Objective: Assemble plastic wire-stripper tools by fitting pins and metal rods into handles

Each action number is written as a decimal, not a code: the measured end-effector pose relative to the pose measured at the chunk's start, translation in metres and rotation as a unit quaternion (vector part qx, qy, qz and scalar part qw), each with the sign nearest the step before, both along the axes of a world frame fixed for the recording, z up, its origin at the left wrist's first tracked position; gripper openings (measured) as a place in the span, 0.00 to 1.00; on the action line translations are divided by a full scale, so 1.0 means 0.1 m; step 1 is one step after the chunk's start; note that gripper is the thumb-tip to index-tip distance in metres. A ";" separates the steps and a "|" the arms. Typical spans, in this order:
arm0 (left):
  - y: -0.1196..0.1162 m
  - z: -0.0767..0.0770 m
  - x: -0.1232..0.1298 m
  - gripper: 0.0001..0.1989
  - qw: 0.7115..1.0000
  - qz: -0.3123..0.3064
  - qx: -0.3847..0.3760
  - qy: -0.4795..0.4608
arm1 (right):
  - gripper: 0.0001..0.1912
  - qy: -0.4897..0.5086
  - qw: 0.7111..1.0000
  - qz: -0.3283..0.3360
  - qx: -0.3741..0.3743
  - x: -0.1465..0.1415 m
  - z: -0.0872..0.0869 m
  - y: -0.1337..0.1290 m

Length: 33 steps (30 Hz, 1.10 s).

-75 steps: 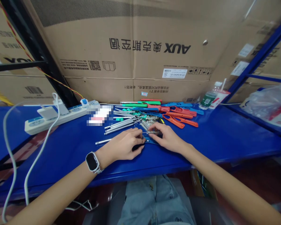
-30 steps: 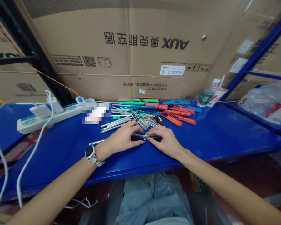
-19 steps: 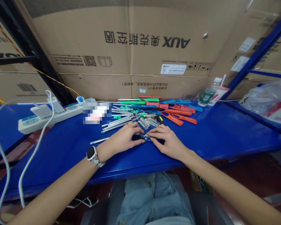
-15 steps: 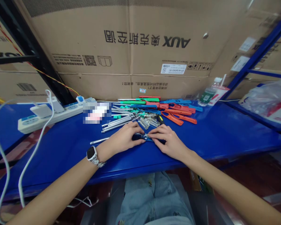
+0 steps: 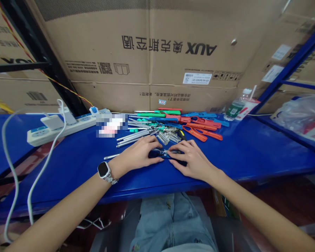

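A partly assembled long-nosed lighter [image 5: 165, 154] with an open dark blue casing lies on the table between my hands. Its metal tube [image 5: 111, 156] sticks out to the left from beneath my left hand. My left hand [image 5: 138, 153], wearing a watch [image 5: 104, 170], grips the casing's left part between thumb and fingers. With bent fingers, my right hand [image 5: 194, 159] holds the right part, its fingertips at small parts inside the casing; those parts are too small to make out. Just behind lie clear fuel tanks [image 5: 162, 137] and metal tubes [image 5: 136, 136].
Behind, orange casings [image 5: 196, 133], green casings [image 5: 157, 114] and blue casings [image 5: 202, 114] are heaped against a large carton [image 5: 162, 21]. A power strip [image 5: 39, 138] with white cables stands left. A bottle [image 5: 233, 109] and a cup [image 5: 248, 106] stand at the back right.
The view has shifted slightly. My right hand's fingers have spread a little, showing more of the casing's inside. My left hand keeps its grip.
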<state>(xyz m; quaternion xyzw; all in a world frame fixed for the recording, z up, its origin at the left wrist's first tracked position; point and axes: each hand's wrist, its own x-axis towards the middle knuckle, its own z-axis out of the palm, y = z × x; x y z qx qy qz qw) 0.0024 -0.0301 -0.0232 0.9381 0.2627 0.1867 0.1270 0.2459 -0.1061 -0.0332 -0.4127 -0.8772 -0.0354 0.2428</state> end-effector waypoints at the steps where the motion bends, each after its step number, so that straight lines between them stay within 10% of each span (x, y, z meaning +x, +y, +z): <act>1: 0.01 0.02 -0.03 0.18 1.000 0.001 -0.005 -0.003 | 0.11 -0.006 1.000 0.002 0.005 0.01 -0.01 0.02; 22: 0.13 -0.05 -0.12 0.06 0.999 -0.027 0.034 0.001 | 0.10 -0.003 0.999 0.004 0.037 -0.08 0.06 0.17; 33: 0.13 -0.07 -0.13 0.06 1.000 0.015 0.015 -0.003 | 0.06 -0.003 0.992 0.024 -0.120 -0.35 0.14 0.53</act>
